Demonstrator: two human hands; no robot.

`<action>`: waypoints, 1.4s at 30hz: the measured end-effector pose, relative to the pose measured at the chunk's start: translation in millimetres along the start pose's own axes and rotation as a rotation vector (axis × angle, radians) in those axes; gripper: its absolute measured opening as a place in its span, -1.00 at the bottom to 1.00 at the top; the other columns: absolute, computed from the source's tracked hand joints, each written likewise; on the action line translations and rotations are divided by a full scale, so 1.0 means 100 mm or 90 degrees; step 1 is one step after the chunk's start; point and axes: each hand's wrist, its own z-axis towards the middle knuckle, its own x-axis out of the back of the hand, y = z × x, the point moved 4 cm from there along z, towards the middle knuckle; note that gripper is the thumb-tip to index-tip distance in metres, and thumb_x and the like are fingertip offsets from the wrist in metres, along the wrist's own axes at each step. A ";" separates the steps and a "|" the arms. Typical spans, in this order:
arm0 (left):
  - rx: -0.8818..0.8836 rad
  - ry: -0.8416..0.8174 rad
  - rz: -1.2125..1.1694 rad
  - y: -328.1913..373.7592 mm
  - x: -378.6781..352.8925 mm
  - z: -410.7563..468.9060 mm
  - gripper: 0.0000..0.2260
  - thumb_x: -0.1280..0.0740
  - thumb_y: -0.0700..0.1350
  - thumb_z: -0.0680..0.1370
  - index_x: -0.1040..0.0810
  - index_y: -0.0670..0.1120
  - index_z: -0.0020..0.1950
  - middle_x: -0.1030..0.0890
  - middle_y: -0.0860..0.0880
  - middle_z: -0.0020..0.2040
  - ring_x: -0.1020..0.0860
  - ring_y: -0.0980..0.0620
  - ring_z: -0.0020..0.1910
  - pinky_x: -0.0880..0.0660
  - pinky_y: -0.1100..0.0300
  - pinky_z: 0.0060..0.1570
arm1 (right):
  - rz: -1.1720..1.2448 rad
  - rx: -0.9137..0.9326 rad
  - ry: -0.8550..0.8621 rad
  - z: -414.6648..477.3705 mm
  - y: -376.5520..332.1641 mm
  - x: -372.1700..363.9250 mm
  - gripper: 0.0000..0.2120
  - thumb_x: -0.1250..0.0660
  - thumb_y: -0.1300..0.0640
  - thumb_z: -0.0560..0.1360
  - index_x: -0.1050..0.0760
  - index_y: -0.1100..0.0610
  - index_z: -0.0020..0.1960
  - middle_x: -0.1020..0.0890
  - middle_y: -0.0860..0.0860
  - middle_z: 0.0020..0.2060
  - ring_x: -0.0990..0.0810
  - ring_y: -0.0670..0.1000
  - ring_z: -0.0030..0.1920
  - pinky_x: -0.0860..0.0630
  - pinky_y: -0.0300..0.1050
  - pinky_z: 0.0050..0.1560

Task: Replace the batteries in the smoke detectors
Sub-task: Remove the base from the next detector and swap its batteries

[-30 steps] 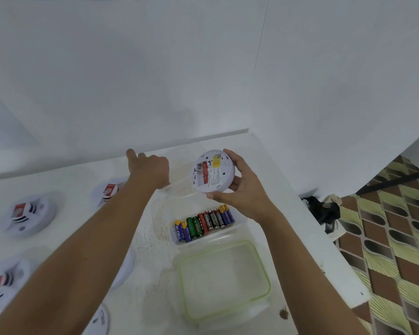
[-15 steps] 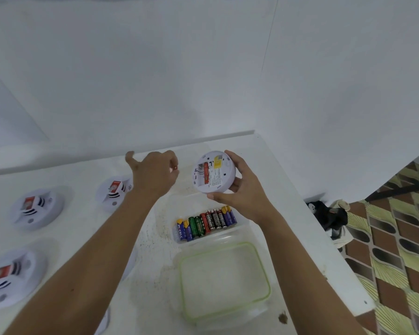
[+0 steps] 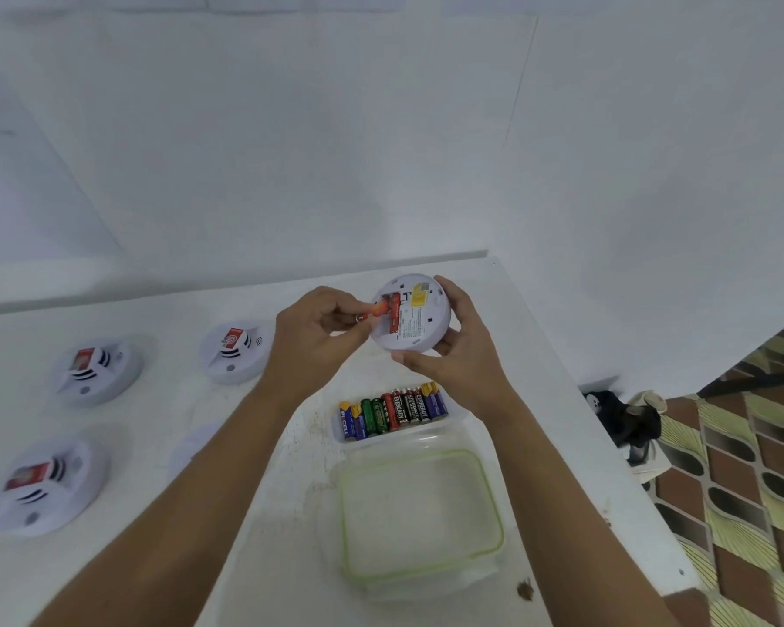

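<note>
— What takes up the most space?
— The white table [image 3: 155,400]. Its far edge meets the white wall at twelve o'clock. Its right edge runs from the far corner toward five o'clock, with patterned floor tiles [image 3: 752,468] beyond.
— Any open room on it?
— Bare surface lies at seven o'clock, left of the left forearm [image 3: 213,491]. A narrow strip lies between the right forearm [image 3: 539,481] and the right edge.
— What stands on it?
— At six o'clock, near the front, is a clear plastic box with a green rim [image 3: 419,513]. Just beyond it a clear tray holds a row of AA batteries [image 3: 392,411] lying side by side. Towards nine o'clock sit three white units, well apart from each other: the near detector [image 3: 234,353], the far-left detector [image 3: 96,371] and the front-left detector [image 3: 46,486]. A fourth white disc [image 3: 186,448] shows partly beside the left forearm.
— And the hands?
— The right hand [image 3: 453,355] grips the held smoke detector [image 3: 419,319] by its rim, thumb on the near edge and fingers on the far side. It is lifted above the table, back side toward the camera, battery bay uncovered. The left hand [image 3: 318,337] pinches a red battery [image 3: 379,308] between thumb and fingertips. The battery's end is at the bay on the unit's left side, beside a red cell lying there.
— Anything off the table?
— A dark object [image 3: 625,418] lies on the floor at three o'clock, too blurred to name.
</note>
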 end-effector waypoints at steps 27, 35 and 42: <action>0.277 -0.162 -0.181 0.04 -0.09 -0.25 -0.50 -0.49 0.04 0.40 -0.51 0.17 0.34 -0.59 0.01 0.17 -0.64 -0.03 0.03 -0.53 0.16 -0.06 | -0.004 0.013 -0.024 -0.26 -0.11 -0.02 -0.14 -0.63 0.37 0.28 -0.33 0.02 0.46 -0.52 -0.11 0.31 -0.61 -0.08 0.24 -0.66 -0.07 0.10; 0.306 -0.140 -0.196 0.03 -0.08 -0.27 -0.53 -0.53 -0.09 0.37 -0.54 0.06 0.26 -0.61 -0.03 0.13 -0.63 -0.12 0.02 -0.51 0.11 -0.10 | -0.017 0.014 -0.049 -0.27 -0.13 -0.04 -0.11 -0.63 0.39 0.29 -0.31 0.00 0.47 -0.50 -0.08 0.34 -0.60 -0.06 0.26 -0.66 -0.09 0.09; 0.349 -0.122 -0.264 0.03 -0.11 -0.29 -0.54 -0.52 -0.13 0.35 -0.55 0.05 0.22 -0.59 -0.11 0.17 -0.56 -0.15 0.11 -0.44 0.05 -0.07 | -0.017 0.022 -0.043 -0.29 -0.16 -0.07 -0.12 -0.63 0.38 0.28 -0.32 -0.01 0.46 -0.50 -0.07 0.33 -0.59 -0.02 0.26 -0.65 -0.12 0.05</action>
